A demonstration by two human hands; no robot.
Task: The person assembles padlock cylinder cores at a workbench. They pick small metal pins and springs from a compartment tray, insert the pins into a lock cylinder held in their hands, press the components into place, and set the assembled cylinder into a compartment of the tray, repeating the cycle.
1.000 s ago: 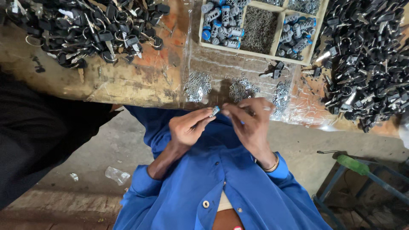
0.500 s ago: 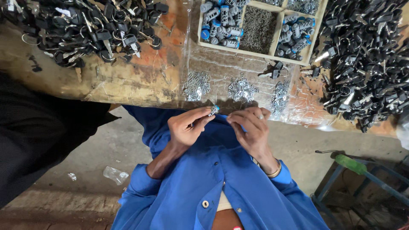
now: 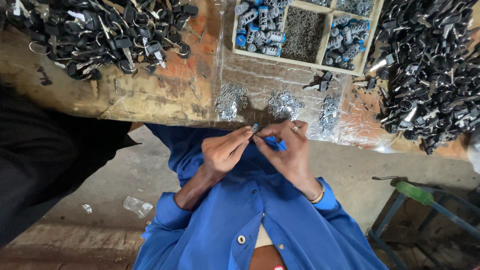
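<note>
Left hand (image 3: 222, 152) and right hand (image 3: 287, 150) meet at the fingertips just off the bench edge, both pinching one small metal cylinder with a blue end (image 3: 255, 128); it sits between the thumbs and forefingers, above the lap, not over the wooden bench (image 3: 150, 97). Risk as I read it: the part is tiny and held only by fingertip pressure, so a slip likely sends it down onto the blue shirt or the concrete floor (image 3: 125, 175), not back onto the bench. Piles of small silver clips (image 3: 231, 101) lie near the edge on clear plastic sheet (image 3: 260, 75); a wrist brushing forward could scatter them. Divided wooden tray (image 3: 305, 30) of similar cylinders is well apart, low risk.
</note>
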